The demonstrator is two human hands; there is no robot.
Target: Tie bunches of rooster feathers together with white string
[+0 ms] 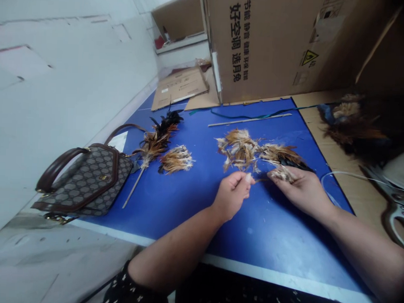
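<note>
My left hand [232,194] is closed in a pinch on a small pale feather tip above the blue mat [193,200]. My right hand [302,188] lies closed over a bunch of brown and black feathers [281,156], gripping their ends. Just beyond both hands sits a loose pile of brown-white feathers [238,148]. A smaller feather bundle [177,160] lies further left. Beside it rests a feather duster on a thin stick [152,145].
A patterned brown handbag [85,178] sits at the mat's left edge. A large cardboard box [275,43] stands behind, with flat cardboard [179,86] by the wall. A thin stick [249,120] lies at the back. More feathers [355,126] and scissors [397,211] are right.
</note>
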